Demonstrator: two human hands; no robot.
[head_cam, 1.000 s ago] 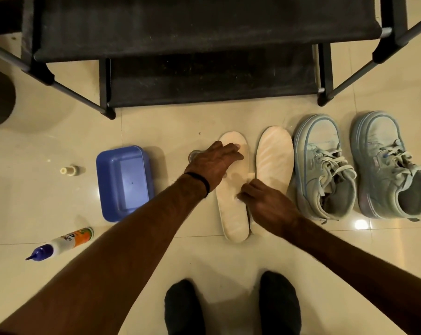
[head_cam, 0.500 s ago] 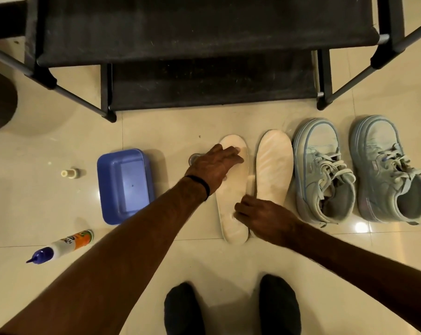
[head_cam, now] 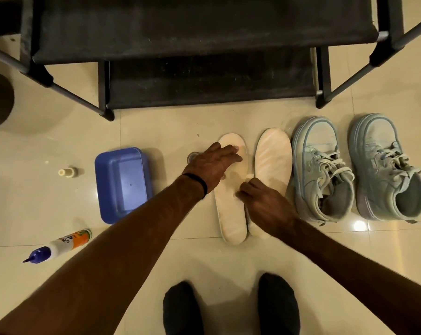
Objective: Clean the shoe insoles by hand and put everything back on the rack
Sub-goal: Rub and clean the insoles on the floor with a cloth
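My left hand (head_cam: pixel 213 165) lies flat, fingers straight, on the toe half of the left insole (head_cam: pixel 231 209), pressing it to the floor (head_cam: pixel 228 257). My right hand (head_cam: pixel 265 206) rests over the mid section where the left insole meets the right insole (head_cam: pixel 273 163); its fingers are curled with the tips on the left insole's surface. Whether they pinch anything I cannot tell. The two hands are close together but not touching.

Both insoles lie side by side on the floor, toes pointing away from me toward the rack (head_cam: pixel 204 44). Just right of my right hand stand the two shoes (head_cam: pixel 323 170), laces loose, openings toward me. Left of my left hand sits the blue basin (head_cam: pixel 122 184). Further left are a small cap (head_cam: pixel 67 171) and, nearer me, a squeeze bottle (head_cam: pixel 59 245) lying on its side. A small clear object shows just beyond my left wrist; what it is cannot be made out.

Step in hand, by my judgement: hand-cleaning the left insole, one hand anchoring, the other working the surface. The right insole shows streaks and likely needs the same treatment.

Next move calls for: firm downward hold with the left hand so the insole does not slide on the smooth tile, and rubbing strokes along its length. Refitting the insoles and racking the shoes are not yet done.
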